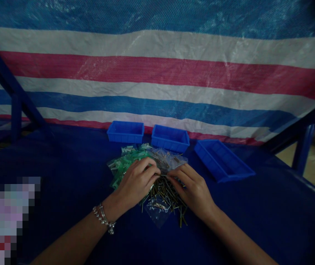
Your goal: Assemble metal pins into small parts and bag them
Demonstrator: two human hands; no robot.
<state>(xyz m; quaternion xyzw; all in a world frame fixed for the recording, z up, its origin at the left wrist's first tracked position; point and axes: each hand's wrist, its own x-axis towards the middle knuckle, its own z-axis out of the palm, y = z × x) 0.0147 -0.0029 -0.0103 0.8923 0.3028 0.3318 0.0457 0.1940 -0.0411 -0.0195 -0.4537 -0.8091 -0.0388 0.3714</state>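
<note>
Over a pile of thin metal rods (165,191) on the blue table, my left hand (139,180) has its fingers pinched together. My right hand (192,187) is closed too, its fingertips close to the left ones. A thin rod (163,175) spans the small gap between the fingertips, and both hands appear to grip it. Green pieces in clear bags (124,162) lie beside and behind my left hand. Behind the rods is another clear bag (165,156). Nearer me lies a small clear bag with tiny metal parts (158,209).
Three blue trays, left (125,132), middle (170,138) and right (223,161), stand behind the pile. A striped plastic sheet (157,70) hangs beyond them. Blue metal bars (16,114) frame the table's sides. A pixelated area covers the lower left.
</note>
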